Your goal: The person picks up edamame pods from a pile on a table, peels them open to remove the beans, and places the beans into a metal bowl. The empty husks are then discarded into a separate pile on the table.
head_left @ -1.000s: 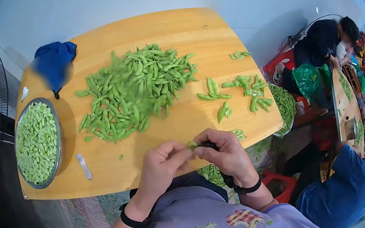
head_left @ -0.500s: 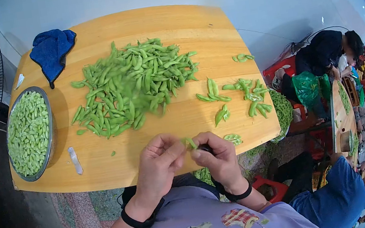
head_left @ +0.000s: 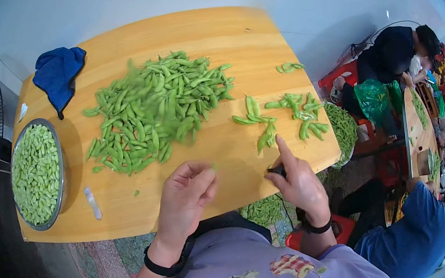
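At 9 o'clock, shelled beans fill the steel bowl (head_left: 62,163). A large unshelled edamame pile (head_left: 157,108) remains at 12. The left hand (head_left: 185,199) is loosely curled, seemingly empty; the right hand (head_left: 298,182) grips a small dark tool (head_left: 275,172) beside empty pods (head_left: 296,113) at 2.

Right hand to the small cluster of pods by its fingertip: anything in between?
Nothing visible. The right hand has its index finger extended toward the small cluster of edamame pods; only bare wooden table lies between. It pinches a small dark object, too small to identify. The left hand sits clear to the side.
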{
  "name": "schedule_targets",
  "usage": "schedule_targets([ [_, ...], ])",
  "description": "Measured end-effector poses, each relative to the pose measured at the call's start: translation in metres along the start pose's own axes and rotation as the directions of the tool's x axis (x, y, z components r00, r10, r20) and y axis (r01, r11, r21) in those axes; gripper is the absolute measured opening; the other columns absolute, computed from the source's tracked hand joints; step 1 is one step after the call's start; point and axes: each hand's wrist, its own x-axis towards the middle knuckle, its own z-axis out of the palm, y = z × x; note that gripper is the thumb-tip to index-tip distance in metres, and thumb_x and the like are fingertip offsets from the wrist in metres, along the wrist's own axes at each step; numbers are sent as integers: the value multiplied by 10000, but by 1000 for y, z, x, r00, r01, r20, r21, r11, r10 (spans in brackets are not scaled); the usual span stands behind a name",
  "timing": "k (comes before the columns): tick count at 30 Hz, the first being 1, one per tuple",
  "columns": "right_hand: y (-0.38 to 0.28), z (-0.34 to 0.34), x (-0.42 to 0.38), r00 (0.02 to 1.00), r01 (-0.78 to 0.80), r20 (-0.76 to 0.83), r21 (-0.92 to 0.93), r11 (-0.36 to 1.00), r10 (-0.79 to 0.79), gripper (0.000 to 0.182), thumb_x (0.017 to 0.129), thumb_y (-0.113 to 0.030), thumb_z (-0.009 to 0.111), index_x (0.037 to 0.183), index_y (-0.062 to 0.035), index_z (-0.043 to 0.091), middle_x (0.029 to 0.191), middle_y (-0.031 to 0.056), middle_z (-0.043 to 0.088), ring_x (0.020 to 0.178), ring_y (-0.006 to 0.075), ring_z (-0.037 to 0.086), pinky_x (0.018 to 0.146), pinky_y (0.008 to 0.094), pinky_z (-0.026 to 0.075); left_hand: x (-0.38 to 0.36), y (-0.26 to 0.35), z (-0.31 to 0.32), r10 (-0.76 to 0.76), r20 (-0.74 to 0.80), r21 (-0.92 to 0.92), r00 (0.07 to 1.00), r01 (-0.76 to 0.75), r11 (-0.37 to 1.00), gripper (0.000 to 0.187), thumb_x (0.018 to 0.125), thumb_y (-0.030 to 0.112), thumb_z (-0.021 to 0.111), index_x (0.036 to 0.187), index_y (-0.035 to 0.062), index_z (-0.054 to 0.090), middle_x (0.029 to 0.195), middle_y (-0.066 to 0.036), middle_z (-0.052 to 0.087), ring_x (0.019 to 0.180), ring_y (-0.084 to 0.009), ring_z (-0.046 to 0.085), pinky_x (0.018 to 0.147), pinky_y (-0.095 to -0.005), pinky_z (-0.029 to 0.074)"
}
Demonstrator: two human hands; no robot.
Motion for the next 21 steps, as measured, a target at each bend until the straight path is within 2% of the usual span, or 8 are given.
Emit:
schedule_targets([
  [6,-6,-18,7,992,90,-85,-45,995,-93,402,725,12,603,1113,49,504,700,97,590,601,145,545,564,251,431,1,1,6,-62,-19,109,998,63,992,80,850,70,529,882,6,565,710,-60,545,547,-68,439,466,-180,336],
  [8,-23,-20,4,983,18,158,404,915,-90,298,732,-9,637,1020,-6,559,750,101,592,647,187,591,583,294,458,1,2,7,-87,-18,181,996,89,979,82,848,99,555,841,21,577,680,-24,538,531,-54,437,457,-170,329],
  [10,-22,-8,4,973,96,143,467,879,-183,251,749,-22,642,985,-1,559,748,76,587,631,160,581,566,284,456,0,4,10,-113,-18,255,993,113,960,104,846,128,581,799,36,590,649,12,531,514,-40,434,448,-159,322],
  [13,-26,-10,10,924,7,335,470,883,-185,206,797,-3,577,997,27,540,765,34,589,572,60,495,526,199,411,-2,7,14,-63,-14,420,998,63,905,121,852,125,573,784,26,591,625,27,524,510,-35,437,458,-159,342],
  [16,-31,-15,12,868,-219,492,512,830,-74,207,791,-90,630,963,-2,557,744,76,599,581,133,561,526,261,442,-4,6,12,18,133,540,991,-88,837,133,854,118,566,775,14,590,620,21,528,512,-26,438,461,-163,349],
  [19,-27,-16,13,827,-249,556,495,833,-84,221,790,-111,631,961,3,551,754,96,599,597,160,563,539,276,438,-4,8,13,29,178,651,984,-140,746,142,855,109,557,766,2,585,607,7,526,518,-40,452,473,-188,368],
  [20,-26,-14,12,827,-252,557,494,832,-81,221,790,-111,631,961,3,551,754,96,599,597,160,563,539,276,438,-4,8,14,87,215,706,973,-217,674,139,850,103,557,767,-6,584,605,-14,533,523,-60,467,486,-207,381],
  [21,-25,-11,11,867,-65,460,482,874,-190,230,785,-116,629,963,6,547,756,112,593,615,198,568,552,295,439,-4,9,15,143,255,752,956,-289,593,137,844,97,556,767,-13,582,603,-35,541,529,-80,482,498,-226,394],
])
